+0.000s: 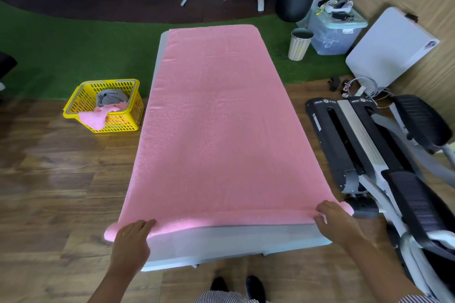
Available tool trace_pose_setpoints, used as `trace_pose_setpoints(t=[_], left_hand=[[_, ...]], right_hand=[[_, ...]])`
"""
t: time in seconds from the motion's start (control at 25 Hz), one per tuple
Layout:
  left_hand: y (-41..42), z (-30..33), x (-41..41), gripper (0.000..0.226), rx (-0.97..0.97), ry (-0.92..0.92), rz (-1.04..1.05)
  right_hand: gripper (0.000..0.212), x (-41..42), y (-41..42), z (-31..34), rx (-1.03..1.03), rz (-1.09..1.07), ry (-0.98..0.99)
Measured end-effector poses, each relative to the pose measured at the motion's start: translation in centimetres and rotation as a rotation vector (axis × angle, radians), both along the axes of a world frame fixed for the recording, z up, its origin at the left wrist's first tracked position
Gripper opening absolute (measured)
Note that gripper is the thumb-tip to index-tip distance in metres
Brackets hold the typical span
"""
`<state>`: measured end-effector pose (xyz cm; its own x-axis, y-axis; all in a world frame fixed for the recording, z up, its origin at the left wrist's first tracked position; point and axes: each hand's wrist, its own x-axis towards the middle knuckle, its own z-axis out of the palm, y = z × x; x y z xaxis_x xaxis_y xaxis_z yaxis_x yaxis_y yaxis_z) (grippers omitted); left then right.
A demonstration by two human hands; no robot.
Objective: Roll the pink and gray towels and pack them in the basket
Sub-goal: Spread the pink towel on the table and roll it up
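One pink towel (216,125) lies spread flat along a white folding table (236,241), covering nearly its whole length, with its near edge turned up into a thin first roll. Two hands work that roll: the left hand (131,238) rests on its left end with fingers laid nearly straight over the cloth, and the right hand (334,220) presses on its right end, fingers bent a little over the rolled edge. Both roll ends stick out past the hands.

One yellow plastic basket (123,123) stands on the wooden floor (49,179), left of the table and apart from it. Inside are two cloths: one gray towel (110,98), bundled, and one smaller pink cloth (96,117) draped over the near rim.

To the right of the table stand one black stepper machine (369,145), one striped waste bin (299,44) and one clear storage box (334,32).
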<state>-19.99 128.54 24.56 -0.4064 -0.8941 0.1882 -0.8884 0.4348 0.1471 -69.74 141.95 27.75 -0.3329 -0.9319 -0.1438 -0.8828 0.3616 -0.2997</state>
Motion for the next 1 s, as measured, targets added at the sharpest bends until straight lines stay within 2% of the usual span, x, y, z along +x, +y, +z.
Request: trace_pose_setpoints(t=[0.12,0.2,0.28,0.4,0.52,0.68,0.84,1.0], left_hand=[[0.2,-0.1,0.5,0.049,-0.055,0.028,0.025],[0.5,0.4,0.0,0.032,-0.09,0.078,0.122],[0.8,1.0,-0.6,0.02,-0.129,0.118,0.151],[1.1,1.0,-0.3,0.034,-0.096,0.145,0.102],[0.8,1.2,0.2,0.043,-0.077,0.08,0.066],[0.5,2.2,0.8,0.041,-0.093,0.041,0.057],[1.0,1.9,3.9,0.036,-0.124,0.03,0.071],[1.6,1.6,4.1,0.037,-0.177,0.045,0.089]], right_hand=[[0.014,-0.3,0.0,-0.1,-0.031,0.025,0.028],[0.026,-0.4,-0.1,-0.4,-0.073,0.048,0.061],[0.025,-0.7,-0.1,-0.8,-0.103,0.057,0.063],[0.024,-0.6,0.1,-0.9,-0.086,-0.009,-0.016],[0.037,-0.6,0.0,-0.7,-0.038,0.0,-0.063],[0.038,-0.9,-0.4,-0.6,0.014,0.013,-0.073],[0.035,0.6,-0.3,-1.3,-0.073,0.111,-0.081],[0.038,1.0,0.1,-1.6,-0.097,0.117,-0.092]])
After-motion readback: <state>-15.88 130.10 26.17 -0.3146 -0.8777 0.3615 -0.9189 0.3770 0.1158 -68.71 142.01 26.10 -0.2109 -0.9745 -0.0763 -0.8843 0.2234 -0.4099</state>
